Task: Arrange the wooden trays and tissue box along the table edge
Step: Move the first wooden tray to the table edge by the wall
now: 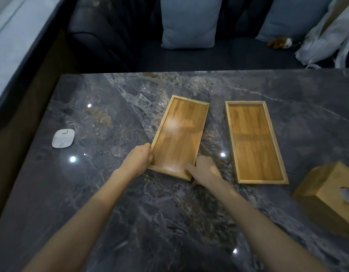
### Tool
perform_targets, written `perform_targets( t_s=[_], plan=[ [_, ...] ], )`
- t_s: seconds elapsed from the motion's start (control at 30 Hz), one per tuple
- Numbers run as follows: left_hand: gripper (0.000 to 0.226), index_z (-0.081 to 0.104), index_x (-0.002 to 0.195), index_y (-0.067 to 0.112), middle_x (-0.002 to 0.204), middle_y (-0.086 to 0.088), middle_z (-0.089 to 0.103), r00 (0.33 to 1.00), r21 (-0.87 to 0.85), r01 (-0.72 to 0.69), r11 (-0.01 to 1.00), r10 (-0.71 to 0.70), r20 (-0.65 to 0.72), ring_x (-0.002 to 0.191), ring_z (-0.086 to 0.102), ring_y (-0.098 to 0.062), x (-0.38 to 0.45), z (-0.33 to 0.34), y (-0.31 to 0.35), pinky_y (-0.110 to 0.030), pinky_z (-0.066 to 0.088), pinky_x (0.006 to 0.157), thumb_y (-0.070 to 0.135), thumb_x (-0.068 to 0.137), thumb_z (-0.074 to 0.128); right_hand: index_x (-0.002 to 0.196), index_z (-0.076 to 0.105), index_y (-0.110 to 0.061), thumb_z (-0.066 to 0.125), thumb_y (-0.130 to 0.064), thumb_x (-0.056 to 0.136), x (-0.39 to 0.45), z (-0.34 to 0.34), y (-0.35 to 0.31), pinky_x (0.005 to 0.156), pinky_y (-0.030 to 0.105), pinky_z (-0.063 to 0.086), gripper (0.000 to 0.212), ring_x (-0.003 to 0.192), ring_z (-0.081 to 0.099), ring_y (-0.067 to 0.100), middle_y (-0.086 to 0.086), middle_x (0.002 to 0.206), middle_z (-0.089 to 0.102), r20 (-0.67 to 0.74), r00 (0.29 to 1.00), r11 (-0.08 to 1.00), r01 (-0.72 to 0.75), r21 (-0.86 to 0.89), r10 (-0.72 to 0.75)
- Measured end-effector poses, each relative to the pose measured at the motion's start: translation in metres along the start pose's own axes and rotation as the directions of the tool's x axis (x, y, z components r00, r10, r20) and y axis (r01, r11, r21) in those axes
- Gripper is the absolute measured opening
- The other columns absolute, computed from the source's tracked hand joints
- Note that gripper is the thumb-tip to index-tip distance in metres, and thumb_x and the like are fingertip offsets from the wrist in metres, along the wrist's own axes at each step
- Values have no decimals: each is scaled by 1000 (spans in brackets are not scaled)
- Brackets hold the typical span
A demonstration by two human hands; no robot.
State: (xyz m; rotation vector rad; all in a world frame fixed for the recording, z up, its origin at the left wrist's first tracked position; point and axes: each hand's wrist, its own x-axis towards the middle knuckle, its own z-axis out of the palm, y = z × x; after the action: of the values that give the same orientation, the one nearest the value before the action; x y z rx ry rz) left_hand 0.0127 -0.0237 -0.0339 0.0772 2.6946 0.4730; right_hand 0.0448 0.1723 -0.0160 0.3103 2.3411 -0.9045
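Both hands are closed on the near end of the left tray [179, 138]: the left hand [139, 159] wraps its near-left corner with the fingers curled over the rim, and the right hand [204, 170] pinches the near-right corner, thumb laid inside on the tray floor and the rest tucked under or against the outer edge. The tray is empty and looks to be resting on the marble table [110, 193], though whether its near end is lifted a hair I cannot tell. It sits skewed, its far end leaning off to the right compared with the right tray [255, 142], which lies apart from it and close to straight. The tissue box [326, 197] stands farther right and nearer the person, turned at an angle.

My guess is that this tray is being squared up. With a hold at one end only, sliding should go better than lifting: keep it flat, pivot it until its long sides run parallel to its neighbour, then ease it into line. The polished stone should let it glide, so light, even pressure from both hands ought to stop it overshooting. A small white device [63, 138] near the left edge lies well clear.
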Motion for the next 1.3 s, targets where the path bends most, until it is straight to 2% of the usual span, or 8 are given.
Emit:
perform_targets(
  t_s=[0.2, 0.33, 0.47, 0.67, 0.9, 1.0, 1.13, 1.3],
  plan=[
    [25, 52, 110, -2, 113, -23, 62, 998, -237, 54, 970, -58, -9, 105, 57, -37, -20, -5, 13, -38, 43, 84, 11, 93, 40, 96, 65, 5, 55, -17, 82, -8, -17, 8, 57, 33, 56, 28, 68, 65, 24, 13, 79, 66, 46, 996, 958, -81, 276, 71],
    [33, 55, 121, 1, 119, -15, 64, 992, -458, 88, 885, -121, -42, 107, 59, -28, -39, -9, 9, -37, 45, 93, 14, 91, 51, 123, 48, 6, 57, -6, 88, -21, -32, 8, 59, 27, 60, 39, 102, 64, 29, 12, 110, 60, 223, 973, 844, -174, 508, 67],
    [31, 59, 120, 3, 107, -8, 66, 994, -581, 78, 810, -104, -12, 95, 57, -16, -63, -14, 8, -34, 44, 89, 11, 91, 50, 121, 49, 12, 57, -4, 88, -36, -41, 1, 69, 40, 60, 38, 100, 64, 31, 18, 111, 62, 269, 963, 858, -162, 487, 29],
    [36, 56, 123, 3, 105, -4, 61, 991, -712, 45, 701, -120, -55, 94, 57, -15, -91, -34, -12, -31, 45, 87, 7, 88, 56, 127, 41, 10, 52, 0, 90, -49, -32, -26, 41, 16, 53, 40, 70, 59, 16, 16, 107, 58, 236, 969, 840, -72, 538, -68],
    [41, 54, 125, 5, 110, -2, 63, 965, -749, 11, 663, -203, -166, 68, 61, 13, -123, -64, -78, -8, 52, 74, 1, 85, 58, 121, 47, 9, 54, -3, 89, -51, 23, -79, 48, 16, 55, 34, 66, 60, 12, 14, 98, 60, 158, 971, 885, 89, 458, -179],
    [43, 52, 127, 4, 116, -6, 63, 956, -747, 45, 664, -245, -160, 91, 62, -7, -141, -80, -111, -30, 51, 93, 5, 85, 60, 116, 49, 12, 54, -1, 89, -56, 54, -104, 45, 16, 54, 31, 56, 62, 10, 7, 80, 61, 153, 963, 879, 128, 459, -220],
    [44, 50, 129, 6, 116, -2, 62, 949, -751, 75, 656, -277, -147, 99, 59, -13, -158, -95, -156, -14, 51, 76, 7, 86, 58, 116, 48, 13, 54, -1, 88, -59, 92, -141, 47, 17, 54, 31, 68, 61, 19, 13, 91, 61, 164, 955, 874, 146, 464, -246],
    [44, 46, 131, 4, 125, -6, 58, 936, -739, 123, 662, -325, -136, 113, 52, -13, -166, -102, -210, -25, 41, 94, 6, 88, 55, 118, 49, 6, 53, -3, 89, -54, 139, -180, 48, 14, 54, 30, 75, 60, 16, 8, 94, 61, 193, 950, 879, 132, 458, -244]
  ],
)
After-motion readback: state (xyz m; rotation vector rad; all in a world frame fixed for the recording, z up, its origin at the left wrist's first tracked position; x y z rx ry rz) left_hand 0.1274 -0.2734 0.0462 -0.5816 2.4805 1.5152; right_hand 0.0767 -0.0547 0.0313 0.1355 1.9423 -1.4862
